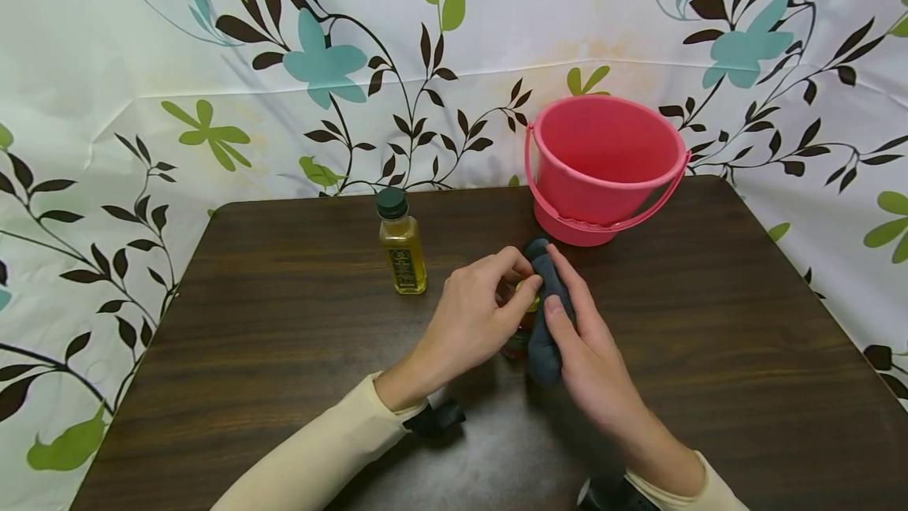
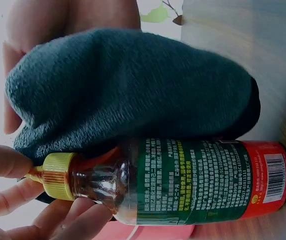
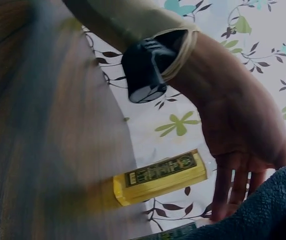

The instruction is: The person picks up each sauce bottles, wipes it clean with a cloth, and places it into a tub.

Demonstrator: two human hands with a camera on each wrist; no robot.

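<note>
A sauce bottle [image 2: 188,182] with a yellow nozzle cap [image 2: 59,176] and a green-and-red label stands on the table, mostly hidden behind my hands in the head view. My left hand [image 1: 474,310] grips it at the top, fingers around the neck and cap, thumb by the nozzle tip. My right hand [image 1: 596,349] holds a bunched dark teal cloth [image 1: 548,337] lengthwise, close along the bottle's right side. In the left wrist view the cloth overlaps the bottle's edge. The right wrist view catches only a corner of this cloth.
A small oil bottle [image 1: 403,255] with a dark green cap stands left of my hands. Behind them, near the table's back edge, is a pink bucket [image 1: 589,207] with its handle down in front. The brown table [image 1: 284,337] meets a leaf-patterned curtain [image 1: 248,124].
</note>
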